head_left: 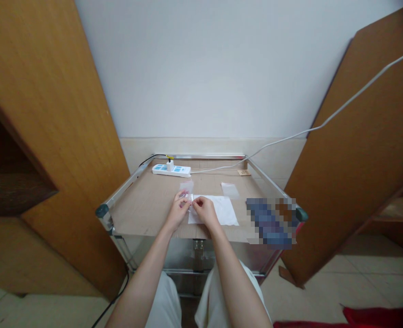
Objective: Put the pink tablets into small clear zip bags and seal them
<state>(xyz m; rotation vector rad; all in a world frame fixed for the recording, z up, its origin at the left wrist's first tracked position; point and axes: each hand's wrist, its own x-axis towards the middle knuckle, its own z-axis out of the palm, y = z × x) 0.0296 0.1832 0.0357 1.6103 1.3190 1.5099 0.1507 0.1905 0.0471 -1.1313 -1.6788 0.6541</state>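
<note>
My left hand (177, 210) and my right hand (204, 212) meet above the near part of the cart top, fingertips pinched close together. Both pinch a small transparent zip bag (187, 187) with a pinkish mark, which stands up from between my fingers. Whatever lies inside the bag is too small to tell. Under my right hand lies a white sheet of paper (217, 210), and my left hand's heel is just beside it. A second transparent bag (229, 190) lies flat further back, apart from both hands.
A white power strip (170, 170) with a plugged-in adapter stands at the back of the metal-framed cart (126, 187), its cable running off right. A pixelated blue patch (271, 223) covers the right corner. Tall wooden boards lean on both sides.
</note>
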